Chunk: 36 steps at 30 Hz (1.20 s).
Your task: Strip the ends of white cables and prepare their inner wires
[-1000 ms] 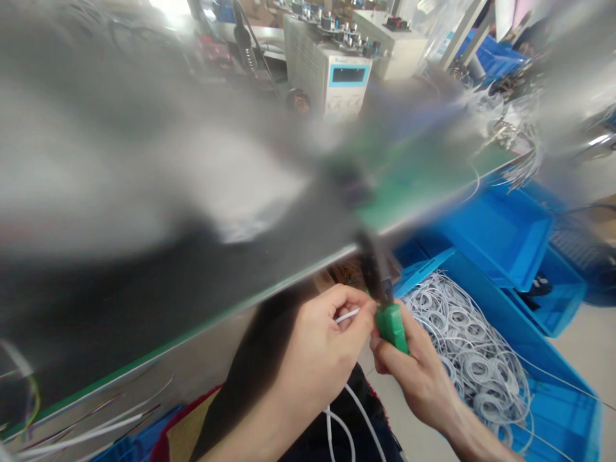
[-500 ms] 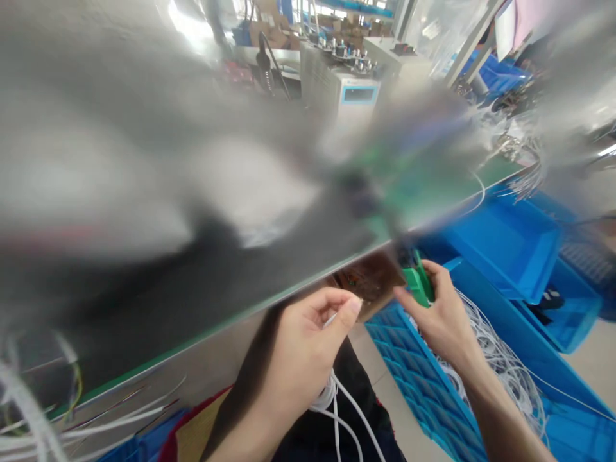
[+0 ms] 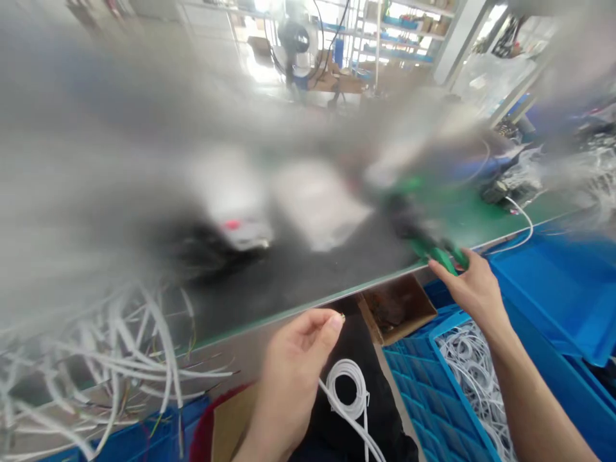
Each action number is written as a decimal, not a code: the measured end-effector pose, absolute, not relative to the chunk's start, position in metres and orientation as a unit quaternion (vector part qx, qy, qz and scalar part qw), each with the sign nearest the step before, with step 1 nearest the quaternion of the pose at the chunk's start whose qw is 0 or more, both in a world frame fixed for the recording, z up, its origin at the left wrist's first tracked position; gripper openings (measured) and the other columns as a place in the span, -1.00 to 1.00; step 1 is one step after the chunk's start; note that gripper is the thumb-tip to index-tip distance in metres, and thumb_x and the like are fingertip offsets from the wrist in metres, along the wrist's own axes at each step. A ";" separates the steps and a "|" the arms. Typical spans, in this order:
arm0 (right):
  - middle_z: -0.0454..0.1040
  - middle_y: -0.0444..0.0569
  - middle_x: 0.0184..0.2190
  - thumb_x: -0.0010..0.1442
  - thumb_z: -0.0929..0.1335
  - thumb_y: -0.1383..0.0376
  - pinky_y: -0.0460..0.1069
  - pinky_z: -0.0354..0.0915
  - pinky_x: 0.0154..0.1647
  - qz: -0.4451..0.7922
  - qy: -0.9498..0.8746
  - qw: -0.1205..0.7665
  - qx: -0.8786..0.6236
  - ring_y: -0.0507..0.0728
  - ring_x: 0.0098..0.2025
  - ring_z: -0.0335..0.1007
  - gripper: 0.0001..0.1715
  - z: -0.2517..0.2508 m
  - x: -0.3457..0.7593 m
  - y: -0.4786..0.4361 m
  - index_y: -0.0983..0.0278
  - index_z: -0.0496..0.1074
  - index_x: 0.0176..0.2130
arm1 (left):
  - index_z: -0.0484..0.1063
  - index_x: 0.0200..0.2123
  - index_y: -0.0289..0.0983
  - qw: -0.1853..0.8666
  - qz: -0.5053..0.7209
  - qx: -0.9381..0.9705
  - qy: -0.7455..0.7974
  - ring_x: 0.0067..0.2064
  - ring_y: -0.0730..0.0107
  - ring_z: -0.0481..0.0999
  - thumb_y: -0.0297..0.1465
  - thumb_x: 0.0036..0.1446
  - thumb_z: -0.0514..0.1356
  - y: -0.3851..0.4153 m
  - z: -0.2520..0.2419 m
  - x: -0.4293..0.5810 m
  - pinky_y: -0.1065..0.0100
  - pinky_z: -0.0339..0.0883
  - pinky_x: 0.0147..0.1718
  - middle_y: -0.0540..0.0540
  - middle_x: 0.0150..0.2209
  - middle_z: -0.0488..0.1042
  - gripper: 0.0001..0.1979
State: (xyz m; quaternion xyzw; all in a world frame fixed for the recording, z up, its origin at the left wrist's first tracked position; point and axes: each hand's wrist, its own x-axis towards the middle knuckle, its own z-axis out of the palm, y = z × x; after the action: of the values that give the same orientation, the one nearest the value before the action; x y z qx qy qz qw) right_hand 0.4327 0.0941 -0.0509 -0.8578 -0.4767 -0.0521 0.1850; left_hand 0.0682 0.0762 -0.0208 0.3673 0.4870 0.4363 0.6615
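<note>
My left hand (image 3: 296,366) is closed in a pinch, thumb against forefinger, on the end of a white cable (image 3: 353,427). A tiny metallic bit shows at the fingertips. Below that hand, the cable's coil (image 3: 347,385) hangs over dark clothing. My right hand (image 3: 476,289) grips the green handles of a pair of pliers (image 3: 441,258) at the bench's front edge. The pliers' dark head points away over the bench and is smeared, so I cannot make out its jaws.
Loose white cables (image 3: 115,359) with bared coloured wires overhang the bench at left. An open cardboard box (image 3: 423,314) sits under the bench edge. At right, a blue crate (image 3: 414,385) holds coiled white cables, beside another blue bin (image 3: 558,282). Blurred pale items (image 3: 317,205) stand on the bench.
The pliers have gone from below the bench edge up over the bench top with my right hand. My left hand keeps its pinch, and the cable coil shows more fully. The view has shifted.
</note>
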 end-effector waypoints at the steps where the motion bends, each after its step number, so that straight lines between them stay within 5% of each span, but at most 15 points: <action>1: 0.63 0.23 -0.18 0.20 0.41 -0.29 0.17 0.44 -0.14 -0.052 -0.466 0.181 -0.865 0.43 -0.12 0.60 -0.19 -0.051 0.435 0.095 0.33 0.56 0.03 | 0.69 -0.26 -0.34 0.653 0.445 0.359 0.497 -0.41 0.43 0.46 -0.12 0.19 0.49 0.076 -0.019 0.065 0.45 0.29 -0.45 -0.12 -0.35 0.62 -0.64; 6: 0.58 0.51 0.01 0.24 0.38 -0.30 0.30 0.40 0.00 -0.095 -0.401 0.140 -0.901 0.60 0.07 0.54 0.00 -0.049 0.447 0.109 0.50 0.45 0.20 | 0.71 -0.29 -0.34 0.633 0.467 0.339 0.516 -0.48 0.41 0.41 -0.10 0.07 0.54 0.077 -0.017 0.050 0.42 0.34 -0.47 -0.04 -0.51 0.50 -0.60; 14: 0.48 0.70 0.08 0.33 0.38 -0.16 0.47 0.30 0.11 -0.149 -0.431 0.117 -0.882 0.75 0.17 0.41 -0.12 -0.033 0.431 0.128 0.60 0.48 0.14 | 0.73 -0.23 -0.34 0.637 0.473 0.310 0.524 -0.44 0.33 0.49 -0.07 -0.01 0.59 0.074 -0.033 0.034 0.39 0.43 -0.44 -0.03 -0.51 0.51 -0.54; 18: 0.51 0.44 0.15 0.47 0.31 0.00 0.36 0.28 0.25 -0.149 -0.543 0.159 -0.811 0.55 0.25 0.38 -0.40 -0.017 0.381 0.147 0.42 0.51 0.18 | 0.72 -0.24 -0.35 0.632 0.481 0.302 0.527 -0.39 0.32 0.53 -0.09 0.03 0.58 0.074 -0.034 0.036 0.40 0.46 -0.38 -0.09 -0.42 0.59 -0.57; 22: 0.63 0.11 -0.01 0.53 0.30 0.11 0.09 0.39 0.14 -0.080 -0.684 0.158 -0.708 0.28 0.05 0.51 -0.63 -0.016 0.315 0.188 0.20 0.65 0.01 | 0.72 -0.23 -0.35 0.625 0.488 0.310 0.524 -0.32 0.27 0.59 -0.11 0.09 0.55 0.073 -0.029 0.039 0.37 0.50 -0.31 -0.14 -0.35 0.65 -0.60; 28: 0.57 0.30 -0.09 0.47 0.33 0.23 0.17 0.34 0.01 -0.095 -0.689 0.128 -0.707 0.40 0.01 0.39 -0.66 -0.030 0.277 0.234 0.35 0.66 -0.06 | 0.71 -0.23 -0.32 0.610 0.489 0.326 0.532 -0.25 0.21 0.64 -0.14 0.16 0.51 0.066 -0.029 0.031 0.34 0.52 -0.24 -0.16 -0.30 0.69 -0.67; 36: 0.58 0.23 -0.11 0.45 0.36 0.17 0.09 0.31 -0.16 -0.082 -0.659 0.123 -0.738 0.36 -0.04 0.44 -0.67 -0.032 0.284 0.240 0.30 0.66 -0.03 | 0.69 -0.25 -0.27 0.614 0.472 0.362 0.518 -0.18 0.21 0.64 -0.18 0.28 0.42 0.068 -0.029 0.030 0.32 0.49 -0.08 -0.13 -0.26 0.70 -0.75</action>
State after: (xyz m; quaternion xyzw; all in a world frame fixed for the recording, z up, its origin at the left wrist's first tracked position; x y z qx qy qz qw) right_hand 0.2838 0.2401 -0.0325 -0.7378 -0.6586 -0.0824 0.1227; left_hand 0.0305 0.0677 -0.0286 0.3624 0.5184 0.4723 0.6139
